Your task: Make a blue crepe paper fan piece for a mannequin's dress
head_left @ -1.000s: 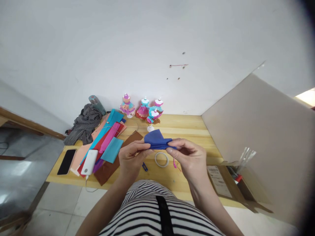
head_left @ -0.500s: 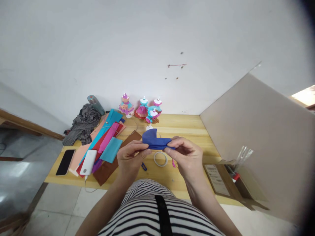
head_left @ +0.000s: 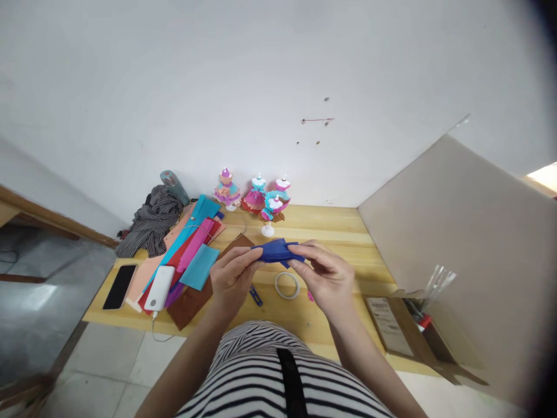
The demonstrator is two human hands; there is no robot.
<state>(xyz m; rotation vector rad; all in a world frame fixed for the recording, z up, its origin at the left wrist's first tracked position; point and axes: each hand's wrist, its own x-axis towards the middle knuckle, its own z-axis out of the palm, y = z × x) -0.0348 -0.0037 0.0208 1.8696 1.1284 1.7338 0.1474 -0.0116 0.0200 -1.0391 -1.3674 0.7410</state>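
Left hand: my left hand [head_left: 232, 278] pinched the left end of the blue paper [head_left: 276, 251] between thumb and fingertips.
Right hand: my right hand [head_left: 324, 276] pinched its right end the same way.
Blue paper: it was bunched into a narrow strip, held level between both hands above the counter [head_left: 339, 232].
Tape: a white ring [head_left: 286, 285] lay flat on the counter between my wrists, just beneath the paper.
Box: an open cardboard box [head_left: 394, 325] sat at the counter's right edge.
Sheets: coloured sheets [head_left: 191, 255] lay fanned out on my left, with a power bank [head_left: 159, 287] on them and a phone [head_left: 119, 286] beside it.
Dolls: small dolls [head_left: 256, 194] in paper dresses stood against the wall.
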